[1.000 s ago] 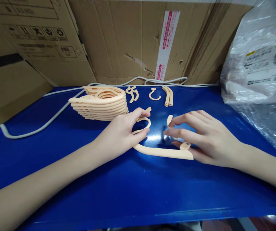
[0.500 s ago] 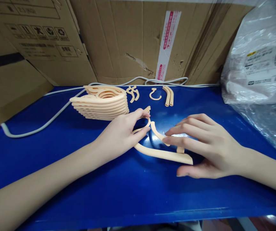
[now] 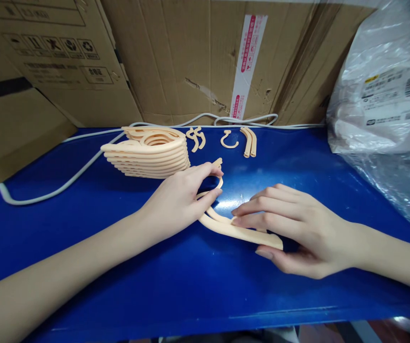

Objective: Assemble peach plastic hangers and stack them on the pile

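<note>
A peach plastic hanger (image 3: pixel 239 232) lies flat on the blue table (image 3: pixel 155 267) between my hands. My left hand (image 3: pixel 178 200) pinches the ring at the hanger's left end between thumb and fingers. My right hand (image 3: pixel 294 228) is closed over the hanger's arm, its fingertips pressing a curved peach piece down against it and its thumb at the near edge. Behind my left hand stands a stack of finished peach hangers (image 3: pixel 148 152).
Loose peach hooks (image 3: pixel 229 139) and curved bars (image 3: pixel 250 141) lie at the table's back. A white cable (image 3: pixel 65 183) runs along the back and left. Cardboard boxes (image 3: pixel 190 57) wall off the rear. A clear plastic bag (image 3: pixel 384 105) fills the right side.
My right hand has swung the curved piece down from upright until it lies flat along the hanger's arm, and the hand moved nearer and lower. My left hand kept its hold.
</note>
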{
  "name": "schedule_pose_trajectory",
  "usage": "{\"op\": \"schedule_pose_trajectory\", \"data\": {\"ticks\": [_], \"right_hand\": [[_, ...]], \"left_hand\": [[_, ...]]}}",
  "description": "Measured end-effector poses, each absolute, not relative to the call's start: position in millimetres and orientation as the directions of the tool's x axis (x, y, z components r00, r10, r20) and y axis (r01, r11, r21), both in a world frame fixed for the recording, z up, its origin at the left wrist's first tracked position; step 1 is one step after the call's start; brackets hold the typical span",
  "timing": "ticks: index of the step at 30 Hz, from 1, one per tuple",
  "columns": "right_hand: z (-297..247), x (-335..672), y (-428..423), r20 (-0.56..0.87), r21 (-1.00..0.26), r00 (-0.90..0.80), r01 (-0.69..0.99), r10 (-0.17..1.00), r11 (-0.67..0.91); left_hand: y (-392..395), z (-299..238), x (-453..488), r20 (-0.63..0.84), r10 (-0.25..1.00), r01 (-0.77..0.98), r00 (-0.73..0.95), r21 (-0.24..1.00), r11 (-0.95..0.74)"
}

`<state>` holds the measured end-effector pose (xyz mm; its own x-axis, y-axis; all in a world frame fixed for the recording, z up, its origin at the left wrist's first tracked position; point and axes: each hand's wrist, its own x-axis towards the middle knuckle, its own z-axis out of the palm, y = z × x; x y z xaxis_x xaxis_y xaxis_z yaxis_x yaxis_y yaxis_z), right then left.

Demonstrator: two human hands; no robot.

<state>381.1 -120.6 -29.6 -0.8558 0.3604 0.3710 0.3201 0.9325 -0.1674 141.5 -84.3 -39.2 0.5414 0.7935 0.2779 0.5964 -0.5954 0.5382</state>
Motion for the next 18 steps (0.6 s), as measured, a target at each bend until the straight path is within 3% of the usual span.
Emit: {"op": "schedule_pose_trajectory", "data": {"ticks": [8,18], "right_hand": [[-32.1,378.5,-122.3,0.339,-0.204,-0.868,0.310,0.364,0.928],[-38.2,381.1,-112.1,0.341,-0.063,-0.824,0.461,0.453,0.885]], "left_hand": [[-85.7,-39.2,143.8,0.262,0.800,0.634,0.540,0.498,-0.591],[-86.9,-41.8,144.3,0.271,0.765,0.612,0.585,0.471,-0.635]]}}
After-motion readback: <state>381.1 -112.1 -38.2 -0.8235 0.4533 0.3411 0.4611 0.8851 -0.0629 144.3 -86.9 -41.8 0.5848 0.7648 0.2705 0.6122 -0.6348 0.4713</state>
